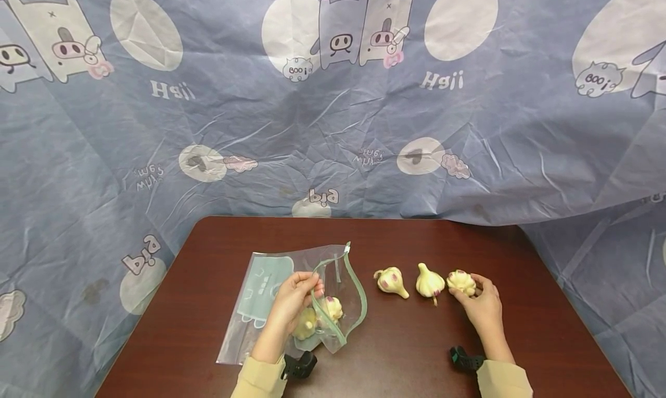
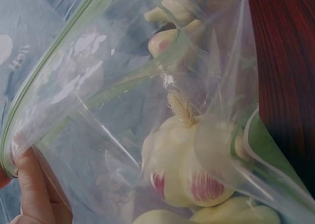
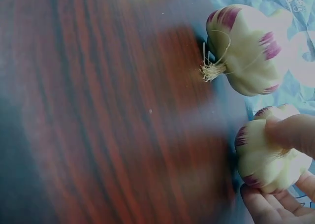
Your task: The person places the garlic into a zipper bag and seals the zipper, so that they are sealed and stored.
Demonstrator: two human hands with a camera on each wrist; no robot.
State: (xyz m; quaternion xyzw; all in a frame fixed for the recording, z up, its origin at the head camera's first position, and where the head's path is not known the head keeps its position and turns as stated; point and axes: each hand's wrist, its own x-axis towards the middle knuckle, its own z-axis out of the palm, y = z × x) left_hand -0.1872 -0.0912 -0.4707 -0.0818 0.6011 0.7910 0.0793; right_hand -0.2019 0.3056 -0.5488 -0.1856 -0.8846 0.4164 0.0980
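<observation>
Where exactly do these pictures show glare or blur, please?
Left wrist view: white glare streaks on the clear bag, partly veiling the garlic bulb inside; right wrist view: pale, soft-edged reflections on the tabletop, its grain blurred, while the held garlic bulb looks crisper; head view: a faint sheen low on the tabletop.

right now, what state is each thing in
Green-edged zip bag: mouth open, garlic bulbs inside
Left hand: pinching the bag's rim
Rightmost garlic bulb: held; whether lifted, unclear
Right hand: gripping that bulb
Middle loose garlic bulb: on the table
Left loose garlic bulb: on the table
Blue printed cloth: hanging, creased
</observation>
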